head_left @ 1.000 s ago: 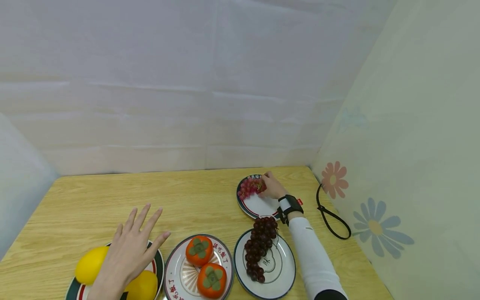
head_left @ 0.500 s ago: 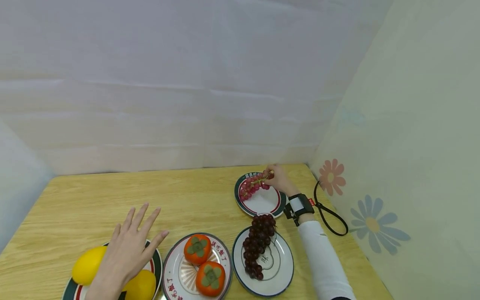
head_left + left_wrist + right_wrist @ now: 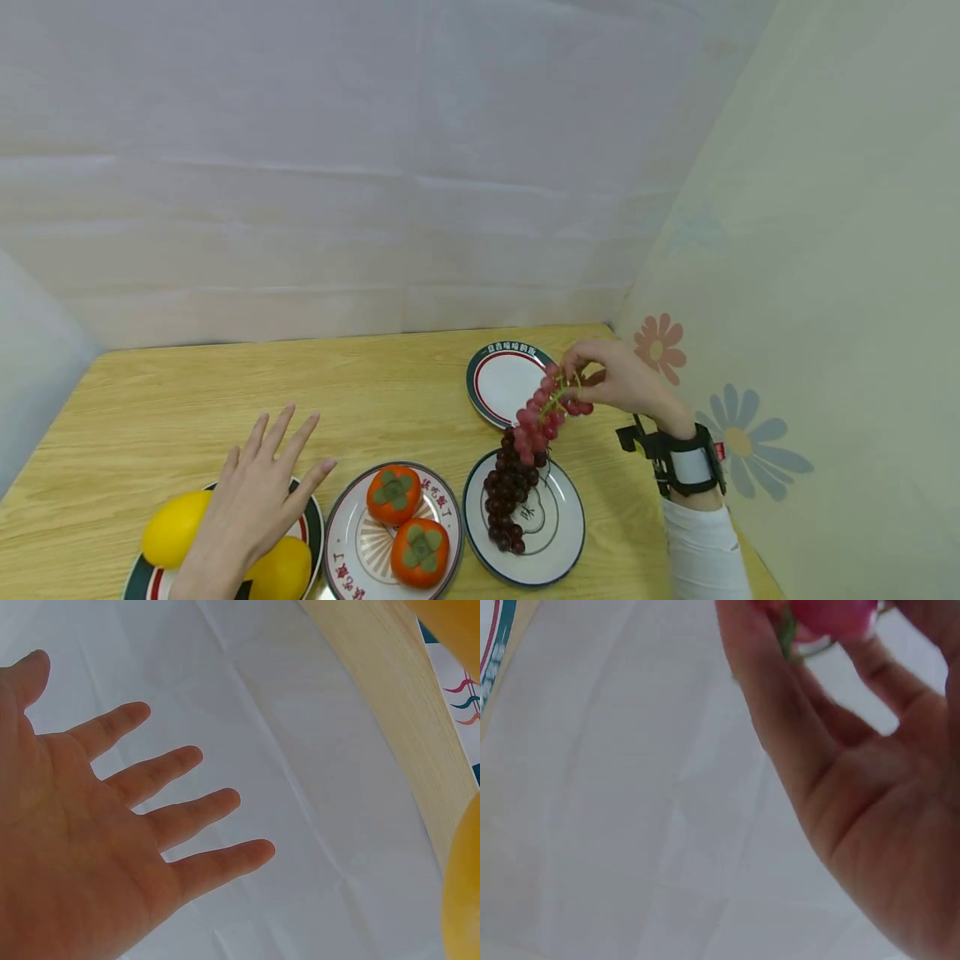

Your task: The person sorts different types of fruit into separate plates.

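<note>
A bunch of red grapes (image 3: 542, 417) hangs from the fingertips of my right hand (image 3: 618, 379), which pinches its green stem in the air. In the right wrist view one pink-red grape (image 3: 832, 613) shows between the fingers. Below the bunch, dark grapes (image 3: 507, 498) lie on a white plate (image 3: 558, 542) with a blue rim; the hanging bunch overlaps their top end. Behind is a green-rimmed plate (image 3: 504, 383) with nothing seen on it. My left hand (image 3: 251, 508) hovers with spread, straight fingers over yellow lemon-like fruit (image 3: 176, 529), partly hiding them and their plate (image 3: 142, 579).
Two persimmons (image 3: 420, 552) sit on a plate with red lettering (image 3: 348, 533) between the lemon-like fruit and the dark grapes. The wooden table (image 3: 247, 400) ends at a pale back wall (image 3: 300, 208). A flower-printed wall (image 3: 825, 292) borders it on the right.
My right hand has lifted the red grapes off the back plate and carried them right and nearer, over the dark grapes. The left hand stays almost still.
</note>
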Action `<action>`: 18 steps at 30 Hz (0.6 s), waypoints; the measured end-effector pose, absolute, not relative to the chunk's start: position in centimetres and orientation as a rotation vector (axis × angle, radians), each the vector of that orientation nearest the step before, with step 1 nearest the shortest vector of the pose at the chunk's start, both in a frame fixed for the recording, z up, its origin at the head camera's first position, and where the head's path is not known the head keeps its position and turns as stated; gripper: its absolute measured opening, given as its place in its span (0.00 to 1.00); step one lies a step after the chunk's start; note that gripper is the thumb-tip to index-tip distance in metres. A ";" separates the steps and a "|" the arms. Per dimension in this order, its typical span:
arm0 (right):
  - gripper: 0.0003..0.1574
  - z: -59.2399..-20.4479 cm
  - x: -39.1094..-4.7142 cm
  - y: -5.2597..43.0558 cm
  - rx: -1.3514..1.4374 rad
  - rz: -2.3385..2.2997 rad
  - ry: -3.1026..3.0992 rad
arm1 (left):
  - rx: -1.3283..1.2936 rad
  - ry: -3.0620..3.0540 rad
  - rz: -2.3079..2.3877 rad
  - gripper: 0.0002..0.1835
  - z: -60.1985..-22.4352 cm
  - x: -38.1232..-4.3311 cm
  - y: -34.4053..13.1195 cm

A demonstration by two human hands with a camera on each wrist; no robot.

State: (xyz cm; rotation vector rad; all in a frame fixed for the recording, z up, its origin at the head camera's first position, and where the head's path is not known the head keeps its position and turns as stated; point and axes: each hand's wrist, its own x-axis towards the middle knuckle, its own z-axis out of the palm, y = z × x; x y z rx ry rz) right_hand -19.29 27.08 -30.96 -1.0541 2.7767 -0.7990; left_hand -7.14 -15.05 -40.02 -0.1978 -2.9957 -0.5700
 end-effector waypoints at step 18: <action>0.17 -44.9 -15.2 32.2 -0.765 -1.068 2.314 | -0.202 -3.012 -0.552 0.35 -39.8 -7.1 -15.2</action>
